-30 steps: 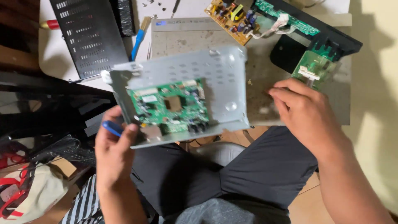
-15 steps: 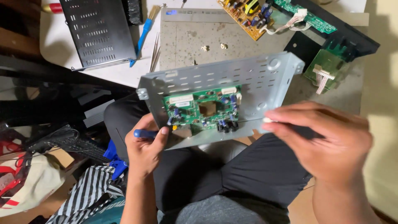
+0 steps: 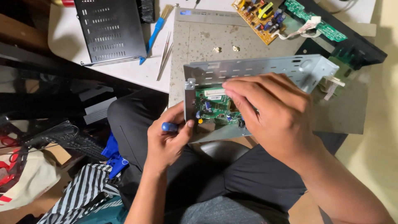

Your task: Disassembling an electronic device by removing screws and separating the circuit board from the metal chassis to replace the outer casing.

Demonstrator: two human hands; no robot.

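A grey perforated metal chassis [image 3: 257,68] with a green circuit board [image 3: 213,105] fixed inside it is held over my lap, in front of the table edge. My left hand [image 3: 168,141] grips its lower left corner and also holds a blue-handled tool [image 3: 169,127] against the palm. My right hand [image 3: 269,112] lies over the circuit board, fingertips pressed on its upper part, hiding most of the board. Small capacitors show at the board's left side.
On the table lie a grey work mat [image 3: 207,41], a black vented metal cover [image 3: 112,31], a blue brush [image 3: 155,31], thin tweezers [image 3: 164,56], a yellow circuit board [image 3: 259,18], a long green board [image 3: 315,20] and a black casing [image 3: 360,45]. Bags and clutter crowd the floor at left.
The chassis has shifted right and nearer the table. My right hand moved from its right edge onto the circuit board. My left hand keeps its grip on the lower left corner.
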